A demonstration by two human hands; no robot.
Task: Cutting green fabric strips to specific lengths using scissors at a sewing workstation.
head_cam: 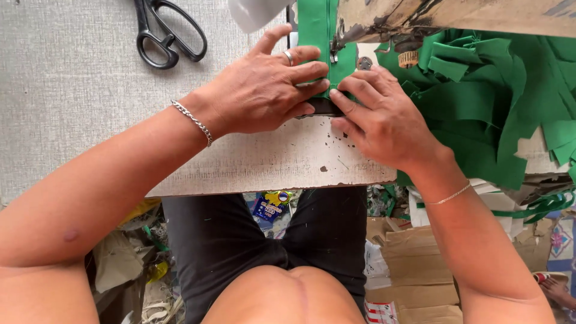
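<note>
A narrow green fabric strip (pixel 317 30) lies on the grey worktable (pixel 72 90) under the worn head of a sewing machine (pixel 456 15). My left hand (pixel 264 90) lies flat with its fingertips pressing the strip's near end, a ring on one finger and a chain bracelet at the wrist. My right hand (pixel 381 120) presses the same end from the right, fingers touching those of the left. The presser foot (pixel 333 51) sits just beyond the fingertips. The fabric's near edge is hidden under both hands.
Black scissors (pixel 165 33) lie at the table's far left. A heap of green fabric strips (pixel 498 102) covers the right side. A white object (pixel 255 12) sits at the top. Cardboard (pixel 414 264) and scraps litter the floor below the table edge.
</note>
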